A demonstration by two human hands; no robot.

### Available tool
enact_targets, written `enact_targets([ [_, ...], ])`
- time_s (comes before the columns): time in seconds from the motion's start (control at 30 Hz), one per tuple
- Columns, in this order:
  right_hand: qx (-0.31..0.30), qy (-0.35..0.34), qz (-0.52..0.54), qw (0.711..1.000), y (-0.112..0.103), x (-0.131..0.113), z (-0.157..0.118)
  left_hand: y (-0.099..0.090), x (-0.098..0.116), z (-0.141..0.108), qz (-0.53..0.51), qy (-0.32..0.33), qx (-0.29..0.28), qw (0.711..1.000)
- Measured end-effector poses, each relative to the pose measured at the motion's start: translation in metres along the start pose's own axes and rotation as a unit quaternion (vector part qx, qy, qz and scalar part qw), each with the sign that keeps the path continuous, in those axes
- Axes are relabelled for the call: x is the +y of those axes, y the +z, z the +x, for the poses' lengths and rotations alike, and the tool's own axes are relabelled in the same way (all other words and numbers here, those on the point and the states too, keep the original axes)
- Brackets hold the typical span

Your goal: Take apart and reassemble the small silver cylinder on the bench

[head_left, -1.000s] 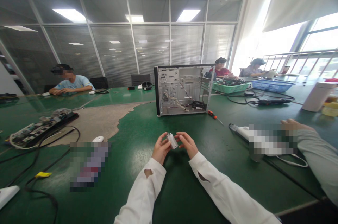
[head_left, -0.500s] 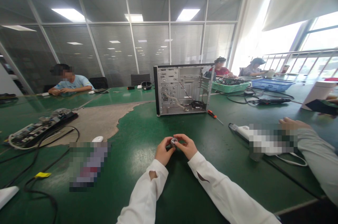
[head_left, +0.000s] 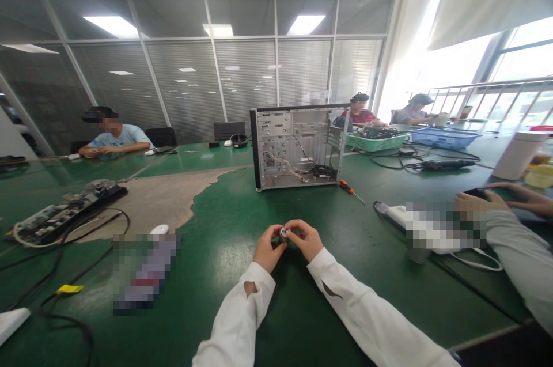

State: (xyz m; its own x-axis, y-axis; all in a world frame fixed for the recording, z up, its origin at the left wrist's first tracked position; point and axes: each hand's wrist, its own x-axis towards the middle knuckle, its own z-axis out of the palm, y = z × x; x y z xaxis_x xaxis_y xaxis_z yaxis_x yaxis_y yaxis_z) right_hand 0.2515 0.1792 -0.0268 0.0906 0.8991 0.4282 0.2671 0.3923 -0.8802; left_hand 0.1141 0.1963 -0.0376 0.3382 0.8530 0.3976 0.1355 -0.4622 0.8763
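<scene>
Metal cylinder [head_left: 283, 233], small and round-ended, is between the person's two bare hands, on the near side of the computer case [head_left: 302, 145] and well apart from it. The left hand [head_left: 268, 250] pinches it between thumb and fingers; the right hand [head_left: 306, 239] curls in from the other side, its thumb and fingertips closed about the upper end.

The computer case stands upright on the green table [head_left: 228, 217] with one side open. Inside it, pale wires [head_left: 294, 170] trail down to the floor of the case, and a dark bundle [head_left: 324, 171] lies at the bottom toward the right. Just beside its lower right corner is an orange-handled screwdriver [head_left: 352, 191].

Right of the computer case, a green basket [head_left: 374, 145] holds a heap of tangled cables [head_left: 382, 133]. Farther right, a blue basket [head_left: 447, 140] sits near it, its contents too indistinct to name. A white cup-like vessel [head_left: 512, 155] stands well to the right of the case, its inside hidden. Well left of the case lies a circuit assembly [head_left: 64, 211].
</scene>
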Motion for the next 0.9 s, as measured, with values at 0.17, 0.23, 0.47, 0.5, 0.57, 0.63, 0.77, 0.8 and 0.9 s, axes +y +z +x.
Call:
enact_targets([
  [0.17,0.027,-0.018,-0.009,0.999,-0.003,0.001,0.002,-0.001,-0.002,0.001,0.011,-0.01,0.001,1.0],
  [0.23,0.035,-0.016,-0.029,0.999,-0.005,0.004,0.003,-0.002,-0.003,0.002,0.013,-0.017,0.011,1.0],
  [0.47,-0.015,-0.013,-0.224,0.974,-0.01,0.023,0.006,-0.008,-0.011,0.005,0.024,-0.046,0.069,0.996],
  [0.5,-0.025,-0.001,-0.252,0.967,-0.01,0.025,0.006,-0.009,-0.012,0.006,0.029,-0.049,0.077,0.995],
  [0.57,-0.045,0.026,-0.298,0.953,-0.01,0.029,0.006,-0.011,-0.014,0.006,0.036,-0.053,0.09,0.994],
  [0.63,-0.064,0.041,-0.322,0.944,-0.011,0.033,0.008,-0.012,-0.015,0.007,0.036,-0.054,0.098,0.993],
  [0.77,-0.072,0.048,-0.297,0.951,-0.021,0.047,0.016,-0.014,-0.021,0.007,0.037,-0.061,0.096,0.993],
  [0.8,-0.065,0.053,-0.29,0.953,-0.026,0.051,0.018,-0.014,-0.023,0.007,0.041,-0.064,0.092,0.993],
  [0.9,-0.037,0.074,-0.29,0.953,-0.038,0.063,0.026,-0.014,-0.028,0.007,0.059,-0.068,0.083,0.992],
])
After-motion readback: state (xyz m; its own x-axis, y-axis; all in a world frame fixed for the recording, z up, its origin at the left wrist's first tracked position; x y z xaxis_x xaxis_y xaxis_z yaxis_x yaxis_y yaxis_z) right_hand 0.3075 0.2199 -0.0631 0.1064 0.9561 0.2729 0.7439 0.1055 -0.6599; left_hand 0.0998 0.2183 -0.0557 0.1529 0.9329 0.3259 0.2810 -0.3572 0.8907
